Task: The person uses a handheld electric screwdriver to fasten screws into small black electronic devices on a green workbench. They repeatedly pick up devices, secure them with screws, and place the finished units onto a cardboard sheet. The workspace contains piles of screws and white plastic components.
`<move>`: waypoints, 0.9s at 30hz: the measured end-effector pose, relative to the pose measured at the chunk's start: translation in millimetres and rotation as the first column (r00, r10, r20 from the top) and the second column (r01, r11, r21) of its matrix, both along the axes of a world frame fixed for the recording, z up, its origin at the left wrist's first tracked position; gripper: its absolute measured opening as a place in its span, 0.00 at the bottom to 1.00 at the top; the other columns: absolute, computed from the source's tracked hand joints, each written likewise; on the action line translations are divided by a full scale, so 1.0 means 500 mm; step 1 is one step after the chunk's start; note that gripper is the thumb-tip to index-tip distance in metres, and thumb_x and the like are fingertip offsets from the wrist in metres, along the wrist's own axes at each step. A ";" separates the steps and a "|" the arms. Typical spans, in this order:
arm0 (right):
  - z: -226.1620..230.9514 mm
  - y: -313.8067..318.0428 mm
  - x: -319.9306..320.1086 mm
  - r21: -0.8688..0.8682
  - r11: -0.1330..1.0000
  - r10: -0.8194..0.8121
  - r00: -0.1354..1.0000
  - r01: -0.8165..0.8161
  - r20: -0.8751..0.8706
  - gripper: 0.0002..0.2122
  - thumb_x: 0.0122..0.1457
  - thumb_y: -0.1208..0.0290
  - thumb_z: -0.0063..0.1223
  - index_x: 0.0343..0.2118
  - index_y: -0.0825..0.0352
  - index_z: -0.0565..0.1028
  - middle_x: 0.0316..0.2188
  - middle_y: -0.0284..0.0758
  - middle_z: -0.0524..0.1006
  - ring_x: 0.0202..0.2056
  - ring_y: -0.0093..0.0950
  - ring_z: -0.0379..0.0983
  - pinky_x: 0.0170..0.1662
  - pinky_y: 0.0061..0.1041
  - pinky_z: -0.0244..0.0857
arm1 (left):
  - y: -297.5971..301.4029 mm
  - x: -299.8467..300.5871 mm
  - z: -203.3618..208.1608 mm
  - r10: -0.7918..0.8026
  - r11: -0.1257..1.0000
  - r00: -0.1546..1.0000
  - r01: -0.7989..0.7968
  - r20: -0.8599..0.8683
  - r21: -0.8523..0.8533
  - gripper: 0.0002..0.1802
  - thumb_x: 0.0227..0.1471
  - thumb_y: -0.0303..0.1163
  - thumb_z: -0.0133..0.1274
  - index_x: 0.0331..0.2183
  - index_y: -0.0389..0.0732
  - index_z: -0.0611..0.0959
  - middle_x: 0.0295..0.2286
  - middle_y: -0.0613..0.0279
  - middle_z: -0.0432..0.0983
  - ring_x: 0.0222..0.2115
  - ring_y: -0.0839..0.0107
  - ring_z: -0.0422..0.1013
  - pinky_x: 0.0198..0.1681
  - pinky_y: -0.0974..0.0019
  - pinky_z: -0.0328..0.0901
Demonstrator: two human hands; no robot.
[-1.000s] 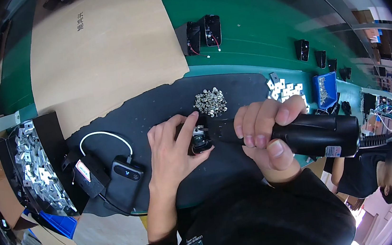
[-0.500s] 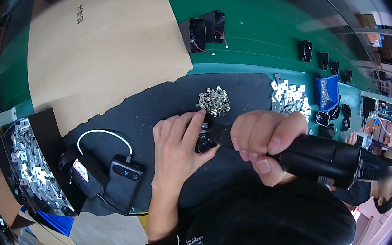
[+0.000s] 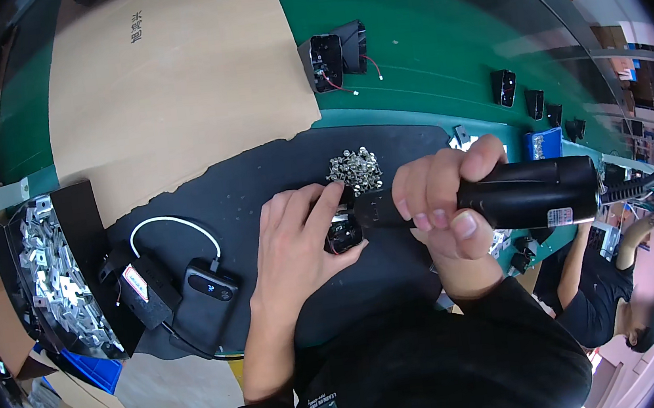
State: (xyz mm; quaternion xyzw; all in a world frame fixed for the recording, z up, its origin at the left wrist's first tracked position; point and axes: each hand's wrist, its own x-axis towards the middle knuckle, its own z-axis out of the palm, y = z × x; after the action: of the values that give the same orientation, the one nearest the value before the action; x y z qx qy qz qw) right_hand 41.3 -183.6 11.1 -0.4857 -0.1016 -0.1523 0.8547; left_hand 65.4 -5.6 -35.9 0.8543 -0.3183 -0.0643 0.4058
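Note:
A small black plastic housing with parts showing inside is gripped by my left hand, its fingers closed round the left side. In my right hand is a black electric screwdriver, lying roughly level with its cable trailing off to the right. The screwdriver's nose reaches the upper right edge of the housing; the bit itself is hidden. Just beyond the housing, a pile of small silver screws lies on the dark mat.
A black-sided box of metal plates stands at left, near a power bank with a white cable. Cardboard covers the far left. Black housings rest on the green surface. At right are a blue bin and another person.
The screwdriver has swung from a downward slant to nearly level, its rear end rising as my right hand turned and lifted. My left hand and the housing have hardly moved.

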 end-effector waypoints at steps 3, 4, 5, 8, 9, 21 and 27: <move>0.000 -0.005 -0.010 0.045 0.998 -0.037 0.999 0.037 -0.015 0.20 0.53 0.71 0.58 0.44 0.59 0.61 0.19 0.27 0.66 0.21 0.22 0.64 0.29 0.26 0.63 | -0.001 0.000 -0.003 0.003 1.000 1.000 -0.003 -0.002 -0.009 0.39 0.21 0.39 0.70 0.43 0.40 0.78 0.36 0.59 0.73 0.38 0.59 0.68 0.42 0.58 0.61; 0.000 -0.009 -0.014 0.050 0.998 -0.026 1.000 0.026 -0.004 0.18 0.53 0.70 0.58 0.43 0.58 0.61 0.19 0.27 0.66 0.21 0.23 0.65 0.30 0.26 0.63 | -0.002 0.000 -0.004 0.002 1.000 1.000 -0.002 0.001 -0.006 0.39 0.21 0.39 0.70 0.43 0.40 0.78 0.36 0.60 0.73 0.38 0.59 0.67 0.42 0.58 0.60; 0.000 -0.011 -0.017 0.051 0.998 -0.024 1.000 0.024 0.000 0.18 0.53 0.70 0.58 0.42 0.58 0.61 0.20 0.27 0.66 0.22 0.23 0.65 0.30 0.26 0.63 | -0.003 0.000 -0.005 0.000 1.000 1.000 0.000 0.004 -0.003 0.39 0.21 0.39 0.70 0.43 0.41 0.78 0.36 0.60 0.72 0.38 0.59 0.67 0.42 0.58 0.60; 0.001 -0.017 -0.024 0.064 0.998 -0.015 1.000 0.015 0.012 0.17 0.53 0.70 0.58 0.40 0.57 0.61 0.20 0.27 0.67 0.22 0.24 0.65 0.30 0.26 0.62 | -0.004 0.000 -0.009 -0.003 1.000 1.000 0.003 0.004 -0.013 0.40 0.21 0.39 0.70 0.43 0.41 0.79 0.36 0.60 0.72 0.38 0.60 0.67 0.42 0.59 0.60; 0.003 -0.021 -0.025 0.075 0.997 -0.008 1.000 0.007 0.016 0.16 0.53 0.70 0.58 0.39 0.57 0.61 0.20 0.27 0.67 0.22 0.24 0.65 0.30 0.26 0.62 | -0.004 0.000 -0.010 -0.004 1.000 1.000 0.004 0.003 -0.019 0.40 0.21 0.39 0.70 0.43 0.42 0.79 0.36 0.60 0.72 0.38 0.60 0.67 0.42 0.59 0.59; 0.001 -0.017 -0.021 0.052 0.998 -0.023 1.000 0.024 -0.021 0.16 0.54 0.71 0.57 0.39 0.58 0.61 0.20 0.27 0.66 0.22 0.23 0.65 0.30 0.26 0.63 | -0.005 0.004 -0.012 -0.007 1.000 1.000 0.007 -0.004 -0.005 0.40 0.21 0.39 0.70 0.44 0.43 0.79 0.35 0.61 0.72 0.38 0.61 0.66 0.42 0.59 0.59; 0.006 -0.013 -0.016 -0.068 0.997 0.051 0.998 -0.048 0.047 0.16 0.50 0.80 0.58 0.37 0.60 0.64 0.20 0.28 0.69 0.21 0.24 0.66 0.29 0.27 0.65 | -0.007 0.007 -0.006 -0.029 0.999 0.999 0.030 -0.028 0.013 0.37 0.23 0.37 0.70 0.43 0.44 0.79 0.36 0.63 0.71 0.38 0.62 0.66 0.41 0.59 0.59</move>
State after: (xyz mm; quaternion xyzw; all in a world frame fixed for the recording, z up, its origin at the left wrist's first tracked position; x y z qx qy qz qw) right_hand 33.2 -190.1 14.0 -0.5076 -0.1395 -0.1394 0.8387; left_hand 68.9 -9.3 -39.1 0.8513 -0.3246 -0.0845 0.4034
